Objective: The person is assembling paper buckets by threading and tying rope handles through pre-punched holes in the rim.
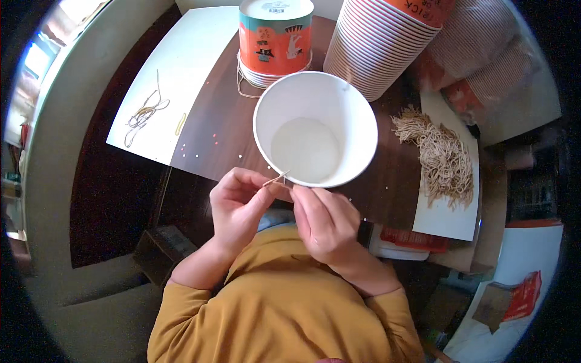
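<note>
At the white paper cup (315, 130) rim: left hand (237, 209) and right hand (325, 221), each grip pinching one thin string (277, 178).

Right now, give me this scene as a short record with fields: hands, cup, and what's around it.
left hand: pinches one end of a thin tan string at the cup's near rim
right hand: pinches the string's other end
white paper cup: upright, open, empty inside
behind it: stack of cups; upturned orange printed cup
right sheet: pile of tan strings
left sheet: a few loose strings

Mustard-yellow long-sleeved top — cuffs pushed up the forearms, bare hands
</note>
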The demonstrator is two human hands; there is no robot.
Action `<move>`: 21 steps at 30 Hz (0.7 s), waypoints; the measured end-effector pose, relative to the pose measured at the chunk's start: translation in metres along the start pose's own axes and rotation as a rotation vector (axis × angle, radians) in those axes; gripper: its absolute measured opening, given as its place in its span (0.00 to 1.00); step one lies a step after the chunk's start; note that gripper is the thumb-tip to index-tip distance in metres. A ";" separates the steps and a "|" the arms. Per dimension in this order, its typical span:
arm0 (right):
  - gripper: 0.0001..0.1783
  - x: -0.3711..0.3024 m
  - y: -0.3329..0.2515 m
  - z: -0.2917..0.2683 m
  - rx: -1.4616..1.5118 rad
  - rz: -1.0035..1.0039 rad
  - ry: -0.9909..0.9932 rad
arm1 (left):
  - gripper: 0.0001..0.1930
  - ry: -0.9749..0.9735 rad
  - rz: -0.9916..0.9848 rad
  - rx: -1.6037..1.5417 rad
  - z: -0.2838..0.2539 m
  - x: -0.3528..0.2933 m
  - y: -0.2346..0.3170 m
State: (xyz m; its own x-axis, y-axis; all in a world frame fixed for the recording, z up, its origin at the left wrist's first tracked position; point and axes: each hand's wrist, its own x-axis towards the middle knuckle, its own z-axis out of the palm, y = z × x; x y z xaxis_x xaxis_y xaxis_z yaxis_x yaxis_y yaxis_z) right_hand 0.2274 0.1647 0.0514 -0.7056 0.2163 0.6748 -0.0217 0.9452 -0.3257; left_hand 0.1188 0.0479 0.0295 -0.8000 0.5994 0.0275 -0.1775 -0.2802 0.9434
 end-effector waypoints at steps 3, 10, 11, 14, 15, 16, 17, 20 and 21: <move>0.10 -0.004 0.008 0.017 -0.111 -0.003 0.017 | 0.04 -0.025 -0.079 -0.295 0.004 0.003 -0.007; 0.07 0.017 0.002 0.030 0.636 0.498 -0.087 | 0.04 0.004 -0.140 -0.434 0.000 0.011 -0.007; 0.08 0.017 0.002 0.032 0.969 0.706 -0.121 | 0.04 0.011 -0.150 -0.447 -0.003 0.011 -0.008; 0.10 0.019 0.002 0.035 1.405 0.948 -0.151 | 0.05 0.056 -0.145 -0.451 -0.006 0.010 -0.008; 0.10 0.020 0.002 0.036 1.506 0.983 -0.138 | 0.05 0.054 -0.135 -0.468 -0.007 0.010 -0.008; 0.10 0.020 0.002 0.037 1.606 1.018 -0.118 | 0.05 0.057 -0.133 -0.468 -0.007 0.010 -0.007; 0.10 0.021 0.002 0.039 1.608 1.018 -0.122 | 0.05 0.074 -0.068 -0.382 -0.006 0.010 -0.005; 0.11 0.022 0.003 0.043 1.741 1.071 -0.080 | 0.05 0.082 0.044 -0.235 -0.006 0.011 -0.002; 0.10 0.022 0.004 0.043 1.768 1.099 -0.079 | 0.04 0.080 0.078 -0.149 -0.005 0.011 -0.003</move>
State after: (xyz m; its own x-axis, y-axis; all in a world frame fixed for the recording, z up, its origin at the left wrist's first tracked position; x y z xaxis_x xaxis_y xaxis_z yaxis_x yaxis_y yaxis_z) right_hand 0.1813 0.1631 0.0363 -0.9164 0.3444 -0.2040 -0.1343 -0.7448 -0.6536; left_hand 0.1077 0.0512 0.0250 -0.8566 0.5116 0.0666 -0.1915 -0.4352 0.8797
